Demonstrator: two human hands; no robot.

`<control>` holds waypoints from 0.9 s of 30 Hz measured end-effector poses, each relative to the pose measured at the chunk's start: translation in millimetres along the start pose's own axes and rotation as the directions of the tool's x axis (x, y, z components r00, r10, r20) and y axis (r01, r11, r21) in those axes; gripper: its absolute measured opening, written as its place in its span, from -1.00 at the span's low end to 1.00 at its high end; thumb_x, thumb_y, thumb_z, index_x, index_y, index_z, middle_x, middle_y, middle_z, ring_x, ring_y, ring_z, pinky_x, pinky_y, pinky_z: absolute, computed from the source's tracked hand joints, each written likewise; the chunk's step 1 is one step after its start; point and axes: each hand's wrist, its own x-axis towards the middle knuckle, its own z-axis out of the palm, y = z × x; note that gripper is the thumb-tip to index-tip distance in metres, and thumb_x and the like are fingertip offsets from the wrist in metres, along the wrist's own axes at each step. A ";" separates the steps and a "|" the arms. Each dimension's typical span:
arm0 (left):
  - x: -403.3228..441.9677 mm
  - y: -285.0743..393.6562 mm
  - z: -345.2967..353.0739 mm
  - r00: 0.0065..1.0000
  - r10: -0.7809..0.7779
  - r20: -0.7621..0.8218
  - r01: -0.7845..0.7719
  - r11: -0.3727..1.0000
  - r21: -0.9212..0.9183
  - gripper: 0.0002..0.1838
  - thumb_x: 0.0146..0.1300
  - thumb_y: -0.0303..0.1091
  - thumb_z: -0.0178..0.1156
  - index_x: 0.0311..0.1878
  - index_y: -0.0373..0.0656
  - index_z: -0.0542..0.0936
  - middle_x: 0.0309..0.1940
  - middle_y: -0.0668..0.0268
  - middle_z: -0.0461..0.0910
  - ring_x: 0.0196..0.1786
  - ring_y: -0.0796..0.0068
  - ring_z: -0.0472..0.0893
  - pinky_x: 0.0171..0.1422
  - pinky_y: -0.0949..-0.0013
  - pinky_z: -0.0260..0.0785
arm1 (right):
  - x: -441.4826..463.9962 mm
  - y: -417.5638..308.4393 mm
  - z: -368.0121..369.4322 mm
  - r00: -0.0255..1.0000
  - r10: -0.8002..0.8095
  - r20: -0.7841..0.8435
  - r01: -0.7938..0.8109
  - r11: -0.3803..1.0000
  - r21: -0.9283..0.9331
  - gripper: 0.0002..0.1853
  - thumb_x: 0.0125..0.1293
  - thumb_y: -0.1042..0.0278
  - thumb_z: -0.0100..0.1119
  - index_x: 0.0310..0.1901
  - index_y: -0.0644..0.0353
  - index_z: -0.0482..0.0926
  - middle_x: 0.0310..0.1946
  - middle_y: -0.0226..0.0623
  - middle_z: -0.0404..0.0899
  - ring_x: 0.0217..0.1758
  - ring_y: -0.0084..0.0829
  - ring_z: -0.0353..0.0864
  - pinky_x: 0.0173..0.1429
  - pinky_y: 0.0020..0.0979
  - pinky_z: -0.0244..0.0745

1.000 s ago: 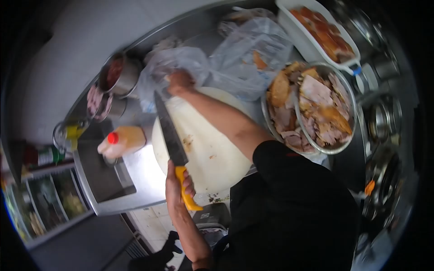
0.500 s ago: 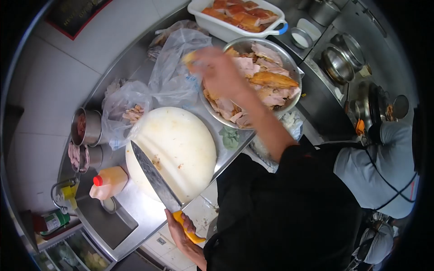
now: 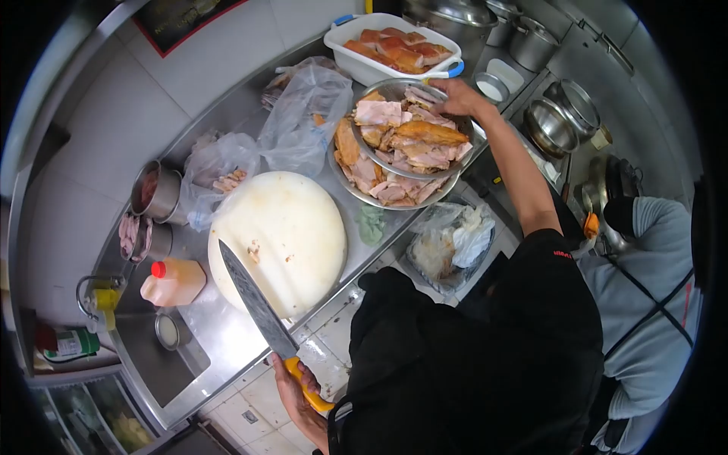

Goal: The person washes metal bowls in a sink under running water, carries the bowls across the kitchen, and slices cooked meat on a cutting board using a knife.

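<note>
My left hand (image 3: 294, 393) is closed round the yellow handle of a large knife (image 3: 258, 299). Its wide blade points up and left over the edge of a round white cutting board (image 3: 303, 220). My right hand (image 3: 457, 100) is at the far rim of a metal bowl (image 3: 413, 174) full of cut cooked meat (image 3: 425, 140), its fingers curled over the rim. Something yellow shows at the fingertips, too small to name. That bowl sits on a wider metal bowl (image 3: 436, 199), which also holds meat pieces.
A white tub (image 3: 364, 68) of browned meat stands behind the bowls. Plastic bags (image 3: 307, 121) lie near the wall. Metal pots (image 3: 155, 193), a red-capped jug (image 3: 174, 282) and a sink (image 3: 171, 371) are leftward. A lined bin (image 3: 451, 250) stands below; another person (image 3: 652, 280) is at right.
My right hand has swung from above the plastic bags rightward to the far bowl rim. The upper bowl has shifted slightly left and down in view. My left hand keeps the knife.
</note>
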 end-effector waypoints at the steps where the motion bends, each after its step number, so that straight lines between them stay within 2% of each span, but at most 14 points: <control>1: -2.7 -3.7 -0.9 1.000 0.007 -0.008 -0.007 1.000 -0.009 -0.30 0.31 0.52 -0.08 -0.48 -0.01 0.35 -0.81 0.50 0.19 -0.84 0.61 0.19 -0.75 0.49 0.08 | 1.0 0.9 1.1 0.999 -0.002 0.038 0.003 1.000 -0.023 -0.46 0.15 0.43 0.39 0.21 0.26 0.54 0.03 -0.12 0.67 0.11 -0.28 0.63 0.22 -0.33 0.51; 3: -4.2 -12.9 -5.8 1.000 0.017 0.005 -0.017 0.999 -0.036 -0.30 0.31 0.52 -0.08 -0.47 -0.01 0.35 -0.81 0.49 0.19 -0.83 0.61 0.20 -0.74 0.49 0.09 | 6.8 3.9 10.3 0.993 -0.009 0.116 0.016 0.998 -0.065 -0.42 0.16 0.42 0.35 0.26 0.26 0.50 0.11 0.00 0.64 0.20 -0.16 0.62 0.27 -0.29 0.51; 4: -5.3 -17.5 -8.9 1.000 0.021 0.009 -0.021 0.999 -0.049 -0.30 0.31 0.52 -0.08 -0.47 -0.01 0.35 -0.81 0.49 0.19 -0.83 0.61 0.20 -0.74 0.49 0.09 | 11.5 15.0 18.2 0.998 0.006 0.067 -0.015 0.991 0.130 -0.38 0.12 0.56 0.35 0.28 0.30 0.48 0.14 -0.05 0.63 0.22 -0.25 0.61 0.20 -0.31 0.56; 7: -11.4 -28.0 -14.4 0.998 0.037 -0.048 -0.039 0.998 -0.058 -0.30 0.30 0.53 -0.08 -0.46 -0.01 0.36 -0.80 0.48 0.20 -0.83 0.60 0.19 -0.74 0.48 0.08 | 7.8 19.1 12.8 0.994 0.091 0.055 -0.105 0.919 0.381 -0.50 0.18 0.60 0.37 0.20 0.34 0.56 0.03 -0.07 0.69 0.09 -0.42 0.65 0.01 -0.39 0.62; 8: -12.6 -31.7 -16.5 0.998 0.031 -0.056 -0.035 0.997 -0.074 -0.30 0.30 0.53 -0.08 -0.46 -0.01 0.36 -0.80 0.48 0.20 -0.83 0.59 0.19 -0.74 0.47 0.07 | 5.7 20.3 15.0 0.998 0.059 -0.003 -0.051 0.884 0.465 -0.51 0.13 0.68 0.36 0.16 0.38 0.59 -0.10 -0.07 0.72 -0.01 -0.40 0.68 -0.10 -0.42 0.63; 11: -13.6 -41.2 -23.1 0.996 0.020 -0.082 -0.029 0.993 -0.110 -0.29 0.30 0.54 -0.09 -0.45 -0.01 0.35 -0.80 0.48 0.20 -0.84 0.58 0.18 -0.74 0.47 0.05 | 4.2 15.5 0.0 0.997 0.052 0.058 -0.058 0.991 0.122 -0.49 0.15 0.67 0.33 0.19 0.42 0.55 -0.16 -0.14 0.72 -0.14 -0.41 0.70 -0.16 -0.41 0.64; 12: -14.0 -43.4 -24.1 0.996 0.025 -0.091 -0.035 0.993 -0.115 -0.29 0.30 0.54 -0.09 -0.45 -0.01 0.35 -0.80 0.48 0.19 -0.84 0.57 0.18 -0.74 0.47 0.04 | 4.7 11.9 -9.2 0.984 0.147 0.096 -0.162 0.971 0.175 -0.49 0.16 0.64 0.30 0.19 0.43 0.53 -0.23 -0.24 0.71 -0.25 -0.46 0.69 -0.19 -0.43 0.63; 15: -16.3 -46.8 -28.3 0.995 0.022 -0.092 -0.033 0.993 -0.114 -0.30 0.34 0.50 -0.13 -0.45 -0.04 0.36 -0.80 0.43 0.21 -0.83 0.53 0.21 -0.74 0.44 0.08 | 19.3 33.9 -20.1 0.990 0.119 -0.072 -0.091 0.945 0.314 -0.50 0.15 0.60 0.31 0.18 0.40 0.55 -0.27 -0.30 0.70 -0.29 -0.50 0.68 -0.20 -0.45 0.62; 16: -16.3 -46.3 -29.0 0.996 0.020 -0.088 -0.030 0.993 -0.113 -0.29 0.37 0.48 -0.15 -0.45 -0.06 0.36 -0.80 0.41 0.22 -0.83 0.51 0.23 -0.74 0.42 0.11 | 15.6 20.4 -28.0 0.979 0.170 -0.111 -0.103 0.888 0.448 -0.52 0.12 0.56 0.34 0.14 0.37 0.58 -0.30 -0.37 0.69 -0.29 -0.58 0.67 -0.21 -0.50 0.61; 19: -19.0 -47.6 -29.6 0.995 0.037 -0.094 -0.043 0.997 -0.060 -0.29 0.38 0.46 -0.16 -0.45 -0.07 0.36 -0.80 0.38 0.24 -0.83 0.49 0.26 -0.74 0.40 0.14 | -15.8 -71.4 -62.4 0.991 0.127 -0.042 -0.075 0.783 0.618 -0.49 0.11 0.52 0.36 0.15 0.33 0.57 -0.29 -0.41 0.69 -0.29 -0.66 0.65 -0.20 -0.56 0.59; 20: -16.4 -48.8 -30.5 0.994 0.055 -0.095 -0.059 0.998 -0.038 -0.29 0.39 0.46 -0.16 -0.45 -0.08 0.37 -0.80 0.38 0.25 -0.83 0.48 0.27 -0.74 0.40 0.15 | -15.8 -80.1 -60.1 0.999 0.042 -0.005 -0.029 0.771 0.636 -0.47 0.11 0.52 0.35 0.18 0.26 0.54 -0.27 -0.43 0.69 -0.27 -0.71 0.66 -0.19 -0.59 0.59; 23: -14.5 -51.2 -30.4 0.990 0.086 -0.111 -0.083 0.996 0.031 -0.27 0.40 0.45 -0.19 -0.46 -0.11 0.38 -0.80 0.37 0.28 -0.83 0.48 0.28 -0.73 0.39 0.17 | -26.2 -144.1 -33.0 0.973 -0.132 0.188 -0.070 0.609 0.790 -0.43 0.11 0.57 0.32 0.22 0.26 0.49 -0.23 -0.41 0.69 -0.26 -0.67 0.68 -0.17 -0.58 0.61; 26: -19.5 -41.4 -18.7 0.984 0.119 -0.133 -0.103 0.987 0.120 -0.24 0.41 0.45 -0.21 -0.50 -0.13 0.38 -0.80 0.38 0.28 -0.82 0.51 0.28 -0.73 0.40 0.18 | -45.1 -217.8 30.1 0.867 -0.333 0.371 -0.202 0.445 0.872 -0.47 0.10 0.62 0.30 0.17 0.26 0.52 -0.21 -0.40 0.69 -0.26 -0.63 0.70 -0.15 -0.59 0.60; 27: -17.7 -40.4 -17.6 0.981 0.138 -0.138 -0.118 0.983 0.141 -0.23 0.42 0.44 -0.23 -0.53 -0.14 0.38 -0.81 0.39 0.27 -0.81 0.52 0.28 -0.72 0.40 0.18 | -48.8 -238.1 58.8 0.812 -0.394 0.431 -0.233 0.458 0.858 -0.50 0.10 0.61 0.30 0.15 0.28 0.53 -0.20 -0.38 0.69 -0.24 -0.60 0.70 -0.11 -0.57 0.61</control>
